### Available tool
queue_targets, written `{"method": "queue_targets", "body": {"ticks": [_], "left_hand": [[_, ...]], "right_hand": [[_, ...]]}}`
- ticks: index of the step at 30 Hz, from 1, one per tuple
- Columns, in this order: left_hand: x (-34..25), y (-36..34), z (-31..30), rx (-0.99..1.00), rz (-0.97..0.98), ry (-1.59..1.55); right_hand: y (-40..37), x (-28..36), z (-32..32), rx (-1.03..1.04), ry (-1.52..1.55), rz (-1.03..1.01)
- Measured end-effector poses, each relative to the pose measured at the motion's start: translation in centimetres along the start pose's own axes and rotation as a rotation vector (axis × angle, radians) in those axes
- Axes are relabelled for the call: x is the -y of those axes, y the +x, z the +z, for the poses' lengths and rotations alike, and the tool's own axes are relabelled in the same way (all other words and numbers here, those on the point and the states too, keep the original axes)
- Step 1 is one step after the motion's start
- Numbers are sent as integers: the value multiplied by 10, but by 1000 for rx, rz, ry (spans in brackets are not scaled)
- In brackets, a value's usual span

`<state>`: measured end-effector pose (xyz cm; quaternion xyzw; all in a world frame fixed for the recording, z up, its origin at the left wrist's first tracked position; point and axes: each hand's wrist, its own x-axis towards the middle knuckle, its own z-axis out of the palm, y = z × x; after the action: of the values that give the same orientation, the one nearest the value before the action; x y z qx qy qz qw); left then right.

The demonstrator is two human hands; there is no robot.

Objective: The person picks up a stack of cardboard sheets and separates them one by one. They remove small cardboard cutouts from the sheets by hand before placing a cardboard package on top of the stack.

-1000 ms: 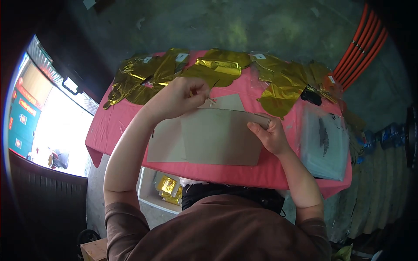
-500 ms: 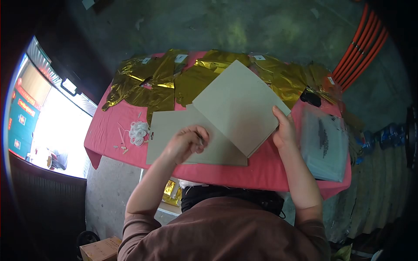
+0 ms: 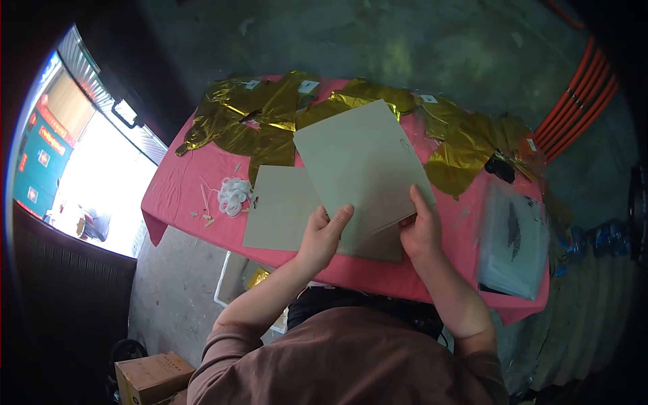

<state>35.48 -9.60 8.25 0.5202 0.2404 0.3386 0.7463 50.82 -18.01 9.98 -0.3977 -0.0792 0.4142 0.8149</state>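
Observation:
A grey-beige cardboard sheet (image 3: 364, 162), apparently more than one layer, is tilted above the table in both hands. My left hand (image 3: 321, 239) grips its lower left edge, thumb on top. On the lower right edge, my right hand (image 3: 421, 228) is closed with its thumb over the face and fingers beneath. A small dark mark shows near the sheet's right corner. Under it, more cardboard (image 3: 280, 209) with a dark hanging slot at its left edge lies on the pink cloth. A bundle of white cord (image 3: 234, 196) rests left of that.
Gold foil balloons (image 3: 270, 121) with white labels lie along the far side of the pink-covered table (image 3: 175, 196). Clear plastic bags (image 3: 514, 243) are stacked at the right end. A cardboard box (image 3: 154, 376) stands on the floor at lower left.
My left hand has come right and taken hold of the sheet's lower left edge. The held sheet has turned, and its marked corner now shows. The whole view has shifted slightly.

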Motion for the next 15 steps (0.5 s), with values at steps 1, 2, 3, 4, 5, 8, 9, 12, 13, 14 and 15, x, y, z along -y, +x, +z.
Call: {"method": "queue_targets", "body": {"ticks": [1,2,3,4,5,8,9,12,13,14,15], "left_hand": [[-5,-1,-7,30,-7,54],[-11,-1,-14,62,-15,108],[-16,-2,-19,62,-14,109],[-23,-2,-24,103,-12,59],[-28,-2,-28,142,-9,8],[-37,-5,-36,160,-80,-29],[-41,-6,-39,161,-78,-29],[-49,-10,-53,254,-188,102],[-49,-7,-63,139,-207,-34],[-51,-4,-68,24,-222,-170],[-58,-2,-63,-114,-166,-300]], "right_hand": [[0,-1,-1,-13,-52,35],[-2,-1,-1,-11,-52,36],[-4,1,-1,78,-52,47],[-6,3,0,165,-53,57],[-9,5,2,166,-55,56],[-12,8,7,234,-165,29],[-8,9,5,282,-193,6],[5,26,-4,403,-299,-19],[8,36,-6,473,-375,-21],[6,50,-5,546,-391,26],[7,60,-6,551,-391,26]]}}
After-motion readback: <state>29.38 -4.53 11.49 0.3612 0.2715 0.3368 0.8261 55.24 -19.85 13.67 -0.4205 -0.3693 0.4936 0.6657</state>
